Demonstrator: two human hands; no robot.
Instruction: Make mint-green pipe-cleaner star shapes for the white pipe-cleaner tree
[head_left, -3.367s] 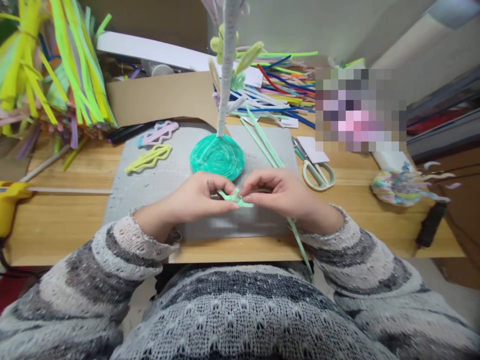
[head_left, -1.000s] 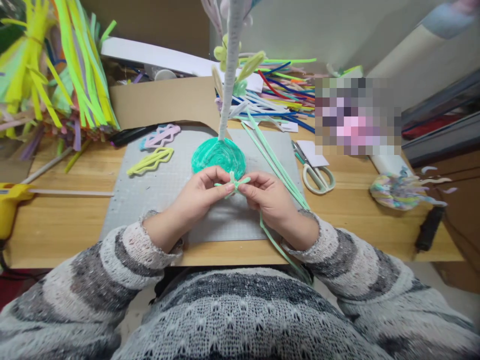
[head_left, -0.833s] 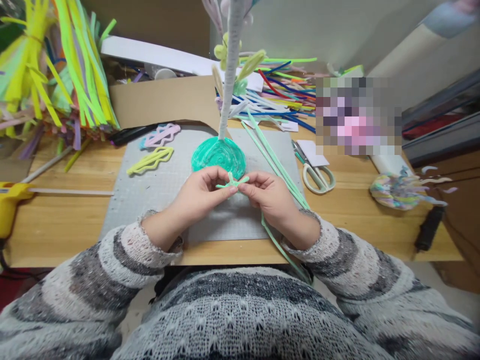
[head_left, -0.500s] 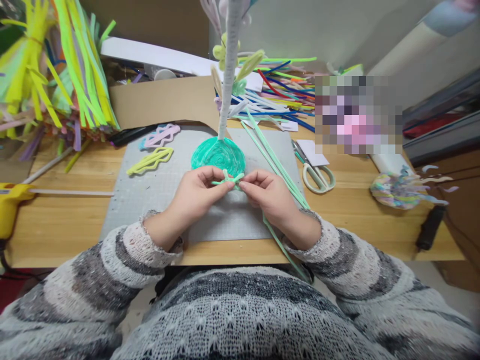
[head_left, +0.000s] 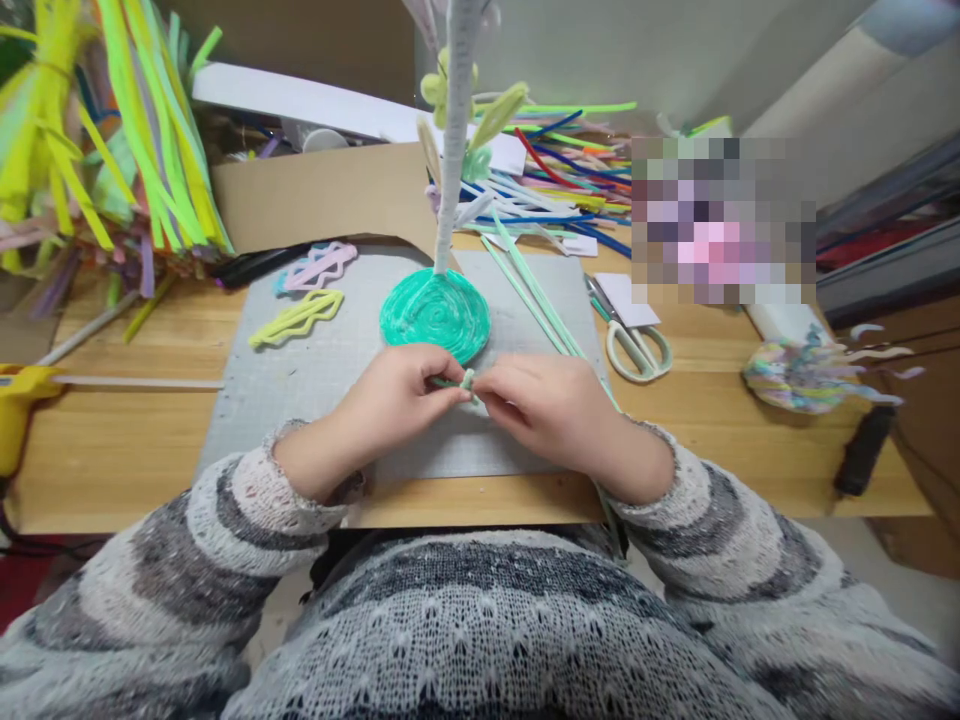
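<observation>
A short light green pipe cleaner (head_left: pixel 468 380), bent into a small curl, sits pinched between the fingertips of my left hand (head_left: pixel 401 390). My right hand (head_left: pixel 551 405) grips the same piece from the other side, its fingers closed and partly hiding it. Just beyond both hands lies a round green coiled base (head_left: pixel 435 315). A white wrapped stem (head_left: pixel 454 150) rises from that base, with yellow and green pipe-cleaner shapes around it. Several long light green pipe cleaners (head_left: pixel 536 295) lie on the grey cutting mat (head_left: pixel 300 400), passing behind my right hand.
Scissors (head_left: pixel 637 350) rest right of the mat. Yellow (head_left: pixel 296 320) and pink (head_left: pixel 322 267) zigzag pipe cleaners lie on its left. A yellow glue gun (head_left: pixel 22 410) is at the far left, below bundled pipe cleaners (head_left: pixel 150 130). More loose pipe cleaners (head_left: pixel 570 175) are piled behind.
My right hand has turned over the piece, its back now facing up. The light green ends that stuck up between my fingers are now a compact curl. The view has shifted slightly.
</observation>
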